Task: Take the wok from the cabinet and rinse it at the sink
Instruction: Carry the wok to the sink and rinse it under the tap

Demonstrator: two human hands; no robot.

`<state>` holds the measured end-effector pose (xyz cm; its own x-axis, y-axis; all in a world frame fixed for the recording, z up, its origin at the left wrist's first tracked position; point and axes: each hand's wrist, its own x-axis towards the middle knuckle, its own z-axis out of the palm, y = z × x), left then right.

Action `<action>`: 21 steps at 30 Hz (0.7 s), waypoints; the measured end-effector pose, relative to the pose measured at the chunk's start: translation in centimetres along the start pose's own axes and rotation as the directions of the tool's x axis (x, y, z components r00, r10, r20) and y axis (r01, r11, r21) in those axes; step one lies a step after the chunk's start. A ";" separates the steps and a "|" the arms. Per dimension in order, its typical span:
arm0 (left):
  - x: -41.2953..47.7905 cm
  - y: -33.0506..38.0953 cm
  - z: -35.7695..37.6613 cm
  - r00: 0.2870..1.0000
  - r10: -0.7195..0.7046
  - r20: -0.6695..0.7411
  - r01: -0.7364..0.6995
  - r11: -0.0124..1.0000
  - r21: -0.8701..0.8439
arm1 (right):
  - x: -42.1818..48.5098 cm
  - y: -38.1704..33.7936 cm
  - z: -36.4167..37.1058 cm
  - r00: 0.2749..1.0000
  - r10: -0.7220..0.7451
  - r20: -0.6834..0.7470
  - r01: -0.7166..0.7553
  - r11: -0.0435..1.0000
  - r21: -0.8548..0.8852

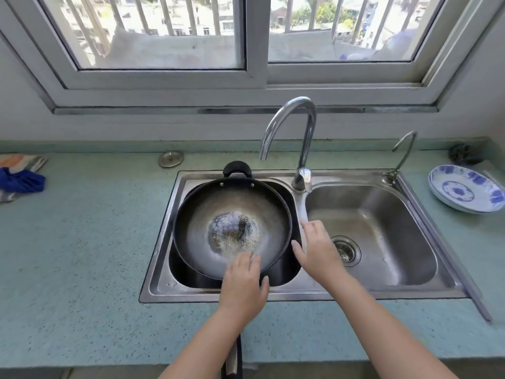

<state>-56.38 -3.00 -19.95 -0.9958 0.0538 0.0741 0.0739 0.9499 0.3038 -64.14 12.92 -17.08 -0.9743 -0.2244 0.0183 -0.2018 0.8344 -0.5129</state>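
Note:
A dark round wok (232,214) lies in the left basin of the steel double sink (164,214), with a wet, speckled patch at its bottom. Its small black loop handle (237,168) points to the back, and its long handle (233,359) reaches over the counter edge under my left forearm. My left hand (243,283) lies palm down on the wok's near rim, thumb spread to the right. My right hand (317,250) hovers over the divider between the basins, fingers apart and holding nothing. The tall chrome faucet (300,138) curves over the wok's far edge; no stream of water shows.
The right basin (382,214) has a drain strainer (345,250). A small second tap (401,154) stands at its back. Stacked blue-and-white plates (467,190) sit on the counter at right, cloths (19,176) at far left, and a metal sink plug (170,159) behind the sink.

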 end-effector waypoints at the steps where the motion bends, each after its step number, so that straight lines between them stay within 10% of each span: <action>1: 0.7 0.2 0.4 0.999 0.039 -0.017 -0.039 0.999 -0.015 | 1.0 0.3 -0.2 1.000 0.001 -0.010 -0.001 1.000 -0.016; 21: 9.3 -0.2 5.8 0.928 0.372 0.029 -0.369 0.926 -0.080 | 13.7 5.9 2.2 0.987 0.071 -0.144 -0.099 0.974 -0.204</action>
<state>-65.92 -0.86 -24.84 -0.8979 0.4122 0.1547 0.4402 0.8350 0.3302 -78.46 13.65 -21.73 -0.9903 -0.0902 0.1055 -0.1202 0.9375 -0.3267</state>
